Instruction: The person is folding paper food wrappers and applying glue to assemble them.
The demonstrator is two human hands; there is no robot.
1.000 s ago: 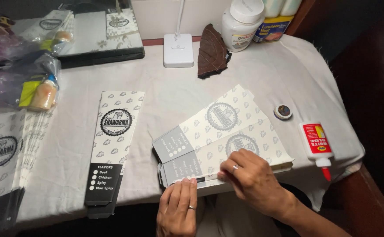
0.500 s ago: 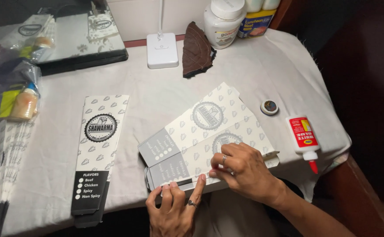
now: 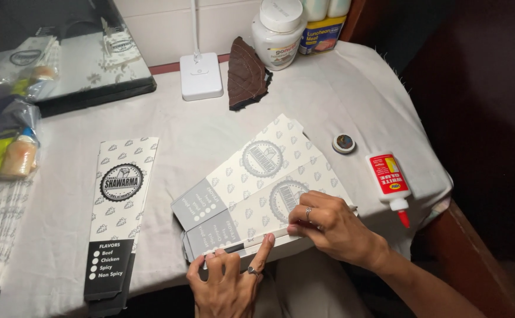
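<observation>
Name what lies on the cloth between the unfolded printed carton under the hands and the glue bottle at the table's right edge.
In the head view, a small round lidded tin lies between the unfolded carton and the glue bottle, towards their far ends.

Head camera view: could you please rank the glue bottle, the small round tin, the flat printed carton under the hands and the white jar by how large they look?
1. Flat printed carton, by far the largest.
2. White jar.
3. Glue bottle; close to the jar, and nearer the camera, so their order is unsure.
4. Small round tin, the smallest.
</observation>
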